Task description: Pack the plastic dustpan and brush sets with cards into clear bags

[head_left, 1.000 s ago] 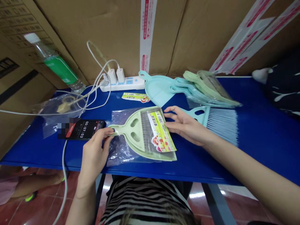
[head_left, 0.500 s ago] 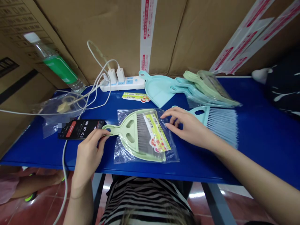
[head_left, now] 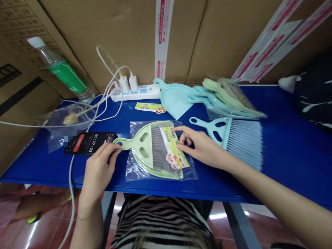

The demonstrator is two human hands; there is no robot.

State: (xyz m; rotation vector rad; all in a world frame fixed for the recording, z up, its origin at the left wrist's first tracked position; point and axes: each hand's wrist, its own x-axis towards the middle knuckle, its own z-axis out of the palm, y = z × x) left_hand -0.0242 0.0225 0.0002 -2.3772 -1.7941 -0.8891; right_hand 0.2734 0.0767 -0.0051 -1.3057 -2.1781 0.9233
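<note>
A pale green plastic dustpan (head_left: 144,147) with a grey-bristled brush nested in it lies in a clear plastic bag (head_left: 135,169) on the blue table (head_left: 228,185). A yellow printed label (head_left: 173,147) sits on the bristles. The dustpan's handle pokes out past the bag's left edge, and my left hand (head_left: 98,166) is shut around its end. My right hand (head_left: 199,147) rests its fingertips on the label and bag without gripping. To its right lies a pale blue hand brush (head_left: 230,136).
Behind stand a pale blue dustpan (head_left: 173,98) and a stack of bagged sets (head_left: 228,98). On the left are a phone showing a timer (head_left: 89,143), a white power strip (head_left: 135,92), cables, a water bottle (head_left: 63,72) and a plastic bag (head_left: 64,119). A seated person's dark clothing (head_left: 311,97) shows at right.
The bag now lies straighter and flatter around the green dustpan. My right hand has slid left onto the label, uncovering the blue brush's handle. My left hand stays on the dustpan handle.
</note>
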